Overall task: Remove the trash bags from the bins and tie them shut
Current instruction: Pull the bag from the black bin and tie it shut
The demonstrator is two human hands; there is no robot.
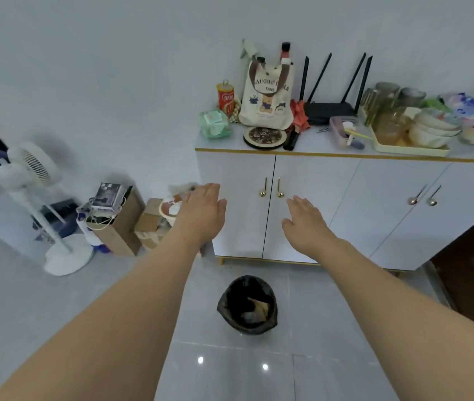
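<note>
Reaching forward, your left hand (204,208) and right hand (306,219) hover palm-down, fingers straight and loosely spread, holding nothing. Below your fingers and well apart from them, the round bin (247,305) lined with a crinkled black trash bag (230,296) stands alone on glossy grey floor tiles (230,369), open floor all around it. Beyond your fingers stands a white cabinet (316,204), its tabletop (311,143) cluttered; cardboard boxes (131,224) and a white fan (36,175) crowd the floor left of them.

Arms: we hold both bare forearms stretched forward, side by side
Left hand (204,209): palm down, fingers straight, holding nothing
Right hand (306,219): palm down, fingers relaxed, holding nothing
</note>
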